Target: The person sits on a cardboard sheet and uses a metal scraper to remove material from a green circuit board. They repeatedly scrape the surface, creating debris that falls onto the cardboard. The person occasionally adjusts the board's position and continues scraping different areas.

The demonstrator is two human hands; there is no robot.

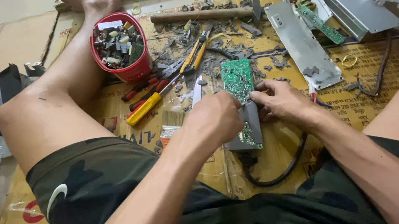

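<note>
Mid-cardboard on the floor, our left hand (215,117) and right hand (283,100) both clench a green circuit board (237,80). It looks light, stiff, brittle; best gripped by its edges.

The person wears dark camouflage-patterned shorts (118,186) in green, brown and black, with a small white curved logo on the left leg. Both arms are bare, without sleeves; the legs and feet are bare too. No rings or watch show on the left hand (212,118) or right hand (283,100).
</note>
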